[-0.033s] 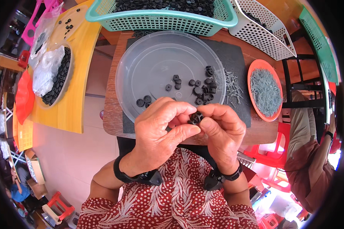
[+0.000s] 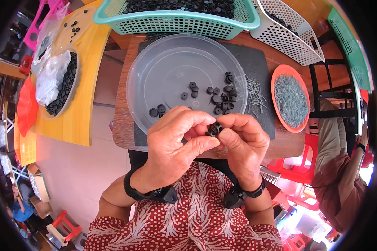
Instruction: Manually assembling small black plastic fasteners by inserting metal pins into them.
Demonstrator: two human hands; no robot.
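1. Head view: a small black plastic part (image 2: 215, 128) is pinched between both hands, just in front of the near rim of the clear round tray (image 2: 155, 79).
2. The left hand (image 2: 176, 144) has its thumb and forefinger closed on the part from the left; the other fingers curl underneath.
3. The right hand (image 2: 244, 144) grips the same part from the right, fingertips pressed together on it.
4. In the clear round tray, more loose black parts (image 2: 218, 96) lie scattered, mostly toward its right side.
5. Right of the tray, on a dark mat (image 2: 255, 62), lies a small heap of grey screws (image 2: 253, 92); further right stands an orange dish (image 2: 290, 100) full of screws.
6. Behind the tray sits a teal basket (image 2: 176, 23) of black parts, with a white basket (image 2: 289, 33) to its right.
7. Left of the tray stands a yellow table (image 2: 81, 104).
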